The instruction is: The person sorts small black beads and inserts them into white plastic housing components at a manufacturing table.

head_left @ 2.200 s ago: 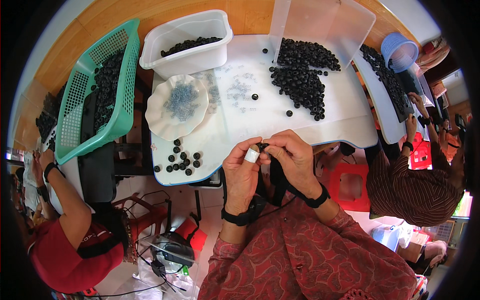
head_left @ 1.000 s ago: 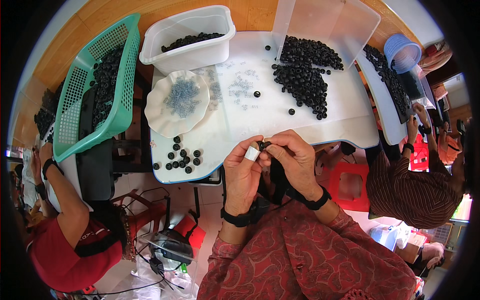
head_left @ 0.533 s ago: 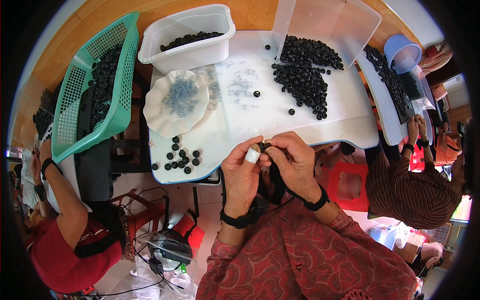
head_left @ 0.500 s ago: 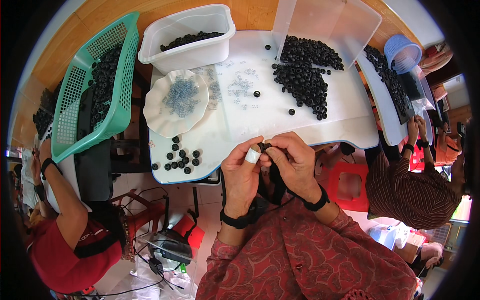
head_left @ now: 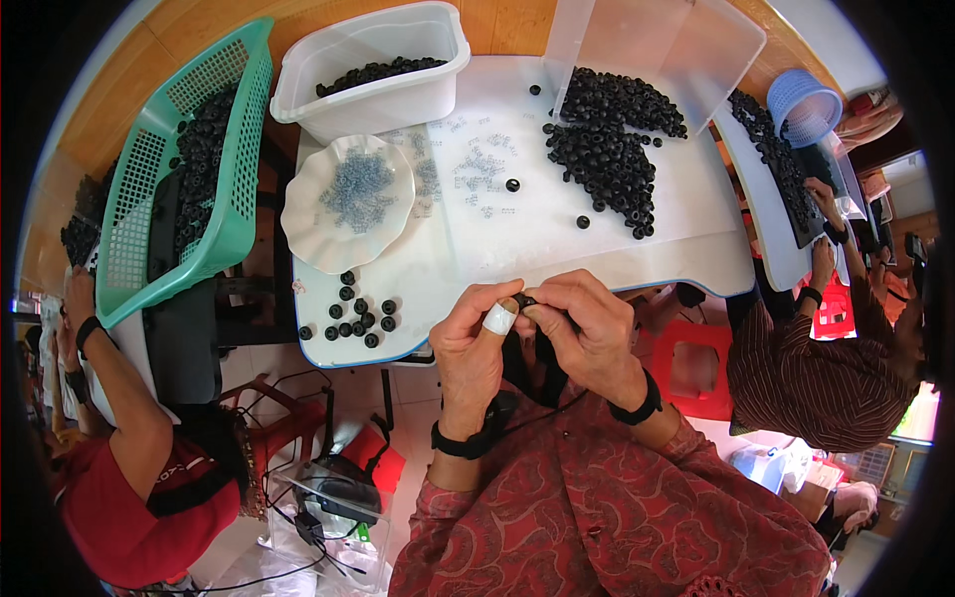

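Observation:
Over the near edge of the white table (head_left: 686, 261), my left hand (head_left: 471, 348) and my right hand (head_left: 587, 333) meet fingertip to fingertip. Between them they pinch one small black ring-shaped part (head_left: 524, 299), mostly covered by the fingers. White tape (head_left: 500, 318) wraps my left thumb. Beyond my hands lies a heap of like black parts (head_left: 605, 169), with a few single ones apart from it. Tiny clear pieces (head_left: 482, 164) are scattered on the table, and more fill a white wavy-rimmed plate (head_left: 298, 224). Several black parts (head_left: 366, 320) sit at the left front corner.
A white tub (head_left: 373, 104) of black parts stands at the back left, beside a green basket (head_left: 134, 234). A clear bin (head_left: 671, 45) lies tipped behind the heap. Co-workers sit left and right. A red stool (head_left: 693, 368) is right of my arm.
My hands have shifted slightly but still pinch the black part together. The co-worker at right has moved one hand away from the other, toward the black parts there.

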A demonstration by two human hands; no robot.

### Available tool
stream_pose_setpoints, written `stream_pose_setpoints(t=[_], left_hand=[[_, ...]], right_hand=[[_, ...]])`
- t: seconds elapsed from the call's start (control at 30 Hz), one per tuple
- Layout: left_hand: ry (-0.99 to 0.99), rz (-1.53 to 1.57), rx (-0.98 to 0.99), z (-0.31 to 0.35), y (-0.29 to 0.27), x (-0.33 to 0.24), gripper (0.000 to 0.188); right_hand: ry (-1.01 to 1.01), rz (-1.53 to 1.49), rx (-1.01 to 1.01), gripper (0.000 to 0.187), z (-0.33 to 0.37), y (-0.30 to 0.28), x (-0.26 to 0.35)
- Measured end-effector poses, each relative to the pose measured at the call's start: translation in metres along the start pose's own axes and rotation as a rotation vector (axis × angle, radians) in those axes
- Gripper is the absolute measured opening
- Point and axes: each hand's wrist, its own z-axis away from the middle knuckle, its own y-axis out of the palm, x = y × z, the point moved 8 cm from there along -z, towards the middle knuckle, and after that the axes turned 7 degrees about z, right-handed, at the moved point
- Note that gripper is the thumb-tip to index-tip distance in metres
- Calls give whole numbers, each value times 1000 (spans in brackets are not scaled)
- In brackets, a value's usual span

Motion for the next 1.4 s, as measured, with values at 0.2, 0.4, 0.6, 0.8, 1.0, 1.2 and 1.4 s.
stream_pose_setpoints(t=[0.2,0.4,0.6,0.8,1.0,1.2,1.4], left_hand=[[11,-60,2,6,-5,-1,22],[-64,65,-63,6,-12,9,22],[-77,86,-64,7,-13,10,23],[-42,-63,-44,9,-15,4,21],[-60,-86,-1,10,-14,5,19],[-75,-78,9,9,-10,8,19],[-126,-60,-69,12,-17,16,21]], right_hand=[[-32,38,61,14,3,4,3],[48,8,75,13,4,8,-4],[56,-27,82,13,5,10,-8],[63,-53,122,12,6,12,-7],[113,-71,187,14,11,14,-16],[466,-421,88,15,26,19,-42],[171,-116,149,19,15,16,-22]])
